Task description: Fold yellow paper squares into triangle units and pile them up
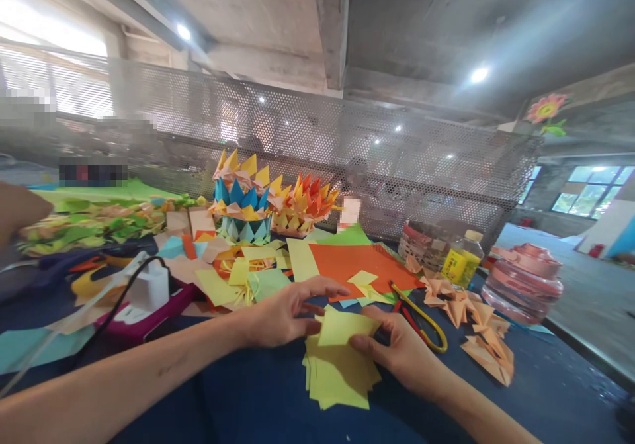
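A small yellow paper sheet (pixel 347 328) is pinched at its right edge between the thumb and fingers of my right hand (pixel 397 348). My left hand (pixel 288 311) is at the sheet's left side, its fingers apart and curved, the thumb close to the edge; whether it touches is unclear. Below the sheet, a loose stack of yellow paper squares (pixel 342 381) lies on the dark blue table (pixel 253 401). Scissors with yellow and red handles (pixel 421 318) rest just beyond my right hand.
Behind my hands are orange sheets (pixel 357 265) and folded paper crowns (pixel 243 199). Folded peach pieces (pixel 459 305), a yellow-labelled bottle (pixel 463 259) and a pink jug (pixel 523 285) stand right. A power strip (pixel 143 315) with a white charger (pixel 149 285) is left.
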Available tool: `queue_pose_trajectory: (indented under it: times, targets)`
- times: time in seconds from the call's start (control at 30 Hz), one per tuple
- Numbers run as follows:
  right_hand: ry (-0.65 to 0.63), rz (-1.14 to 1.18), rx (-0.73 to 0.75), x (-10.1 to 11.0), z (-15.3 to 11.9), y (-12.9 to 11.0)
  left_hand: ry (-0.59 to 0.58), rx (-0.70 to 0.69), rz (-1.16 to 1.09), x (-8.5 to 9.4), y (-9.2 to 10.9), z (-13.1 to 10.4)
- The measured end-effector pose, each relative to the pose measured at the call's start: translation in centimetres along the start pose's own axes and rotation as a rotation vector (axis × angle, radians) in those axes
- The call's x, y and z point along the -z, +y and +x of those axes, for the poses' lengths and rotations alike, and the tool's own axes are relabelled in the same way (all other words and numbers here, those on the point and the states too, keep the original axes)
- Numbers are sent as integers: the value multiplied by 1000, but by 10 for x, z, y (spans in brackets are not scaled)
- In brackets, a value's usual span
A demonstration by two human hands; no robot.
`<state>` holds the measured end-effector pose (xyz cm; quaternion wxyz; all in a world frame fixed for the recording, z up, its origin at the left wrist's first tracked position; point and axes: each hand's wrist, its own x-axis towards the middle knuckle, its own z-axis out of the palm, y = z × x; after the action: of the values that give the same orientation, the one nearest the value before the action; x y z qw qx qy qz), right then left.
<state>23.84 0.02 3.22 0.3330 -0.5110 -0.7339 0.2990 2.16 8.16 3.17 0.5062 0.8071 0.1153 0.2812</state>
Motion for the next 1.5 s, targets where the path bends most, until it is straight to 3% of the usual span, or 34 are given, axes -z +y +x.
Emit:
queue_pose_trajectory:
  times: [0.13, 0.3, 0.57, 0.77, 1.0, 1.23, 1.5]
  targets:
    - [-133, 79, 5, -6, -7, -10, -48, -92, 85, -9, 14, -5]
    - [-144, 70, 38, -9, -9, -12, -74, -112, 84, -18, 22, -8]
    - [121, 98, 49, -3, -7, -14, 131, -11, -13, -15, 8, 0]
    - [135, 64, 37, -3, -6, -12, 270, 145, -33, -13, -4, 5]
    - [199, -5, -10, -7, 2, 0, 272, 211, -62, -13, -5, 5]
    - [258, -10, -33, -3, 5, 2, 165, 287, -112, -13, -9, 3]
    - [312, -32, -62, 0, 9, 8, 240, 298, -79, -5, -21, 6]
